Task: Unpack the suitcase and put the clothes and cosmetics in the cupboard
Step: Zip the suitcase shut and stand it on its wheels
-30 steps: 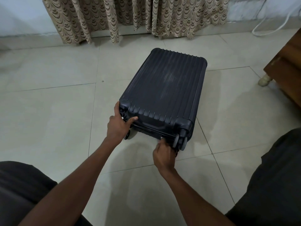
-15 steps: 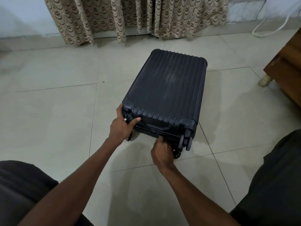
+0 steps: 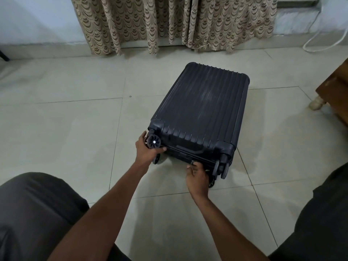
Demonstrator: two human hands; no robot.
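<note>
Since a second ago, left hand (image 3: pixel 146 147) shifted on the near-left corner; that corner's wheel (image 3: pixel 153 141) now shows face-on. Right hand (image 3: pixel 197 176) slid a bit along the near end and now sits at the zipper pull (image 3: pixel 191 163).

Suitcase (image 3: pixel 201 108) lies flat, closed, ribbed shell up, on the tiled floor (image 3: pixel 75 132) roughly mid-floor, wheel end toward the person, far end pointing at the curtain (image 3: pixel 169 23). Left hand grips round the near-left wheel corner, thumb laid along the seam. Right hand's fingertips look pinched on the zipper pull at the near end by the right wheels; exact pinch hard to confirm, partly hidden.

Step in hand, as I judge it: unzip. Nothing unpacked yet, task at its start. To do it well: keep the left hand bracing so the case doesn't roll or turn, draw the pull along the seam line, not outward, ease it round the corners.

Wooden furniture (image 3: pixel 337 95) with a pale foot at the right edge of the floor, white cable (image 3: pixel 323 42) at the far-right corner. Cupboard not identifiable.
</note>
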